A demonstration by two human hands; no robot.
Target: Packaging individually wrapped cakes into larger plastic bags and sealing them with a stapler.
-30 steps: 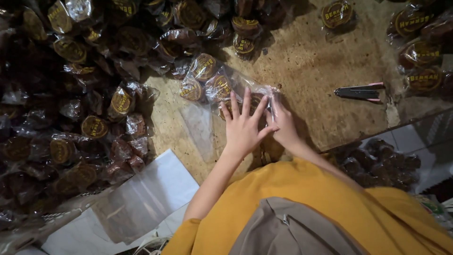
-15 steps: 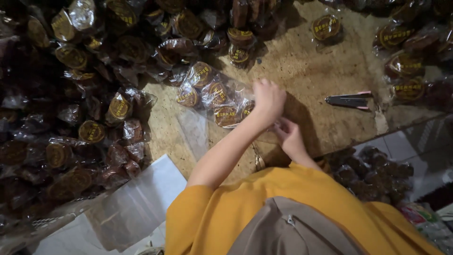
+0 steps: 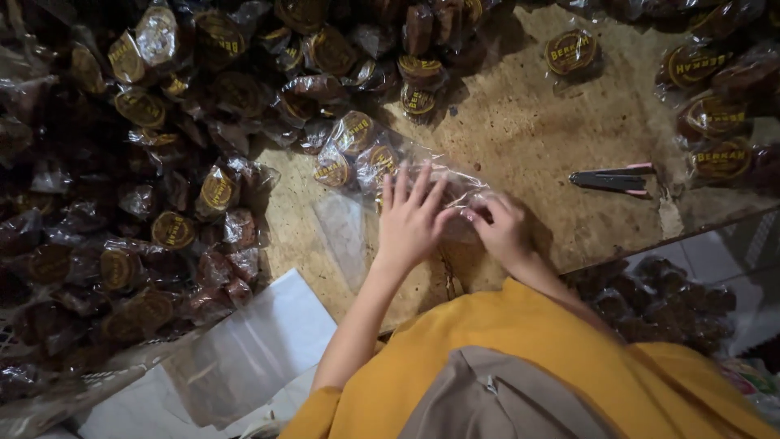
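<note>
A clear plastic bag (image 3: pixel 363 156) lies on the wooden table (image 3: pixel 528 130) with several wrapped dark brown discs with gold labels inside. My left hand (image 3: pixel 410 218) rests flat on the bag's near end, fingers spread and pointing away from me. My right hand (image 3: pixel 505 232) is beside it, its fingers curled and pinching the bag's crumpled end (image 3: pixel 465 193). Both arms wear yellow sleeves.
A large heap of wrapped brown discs (image 3: pixel 154 162) fills the left and far side. More wrapped discs (image 3: pixel 715 106) lie at the right. A black tool with pink tips (image 3: pixel 611 180) lies right of my hands. Flat empty clear bags (image 3: pixel 244 358) sit at the lower left. The table edge (image 3: pixel 691 223) runs along the right.
My left hand, closed over the bag half a second ago, has opened flat with fingers spread. My right hand has moved up to the bag's end.
</note>
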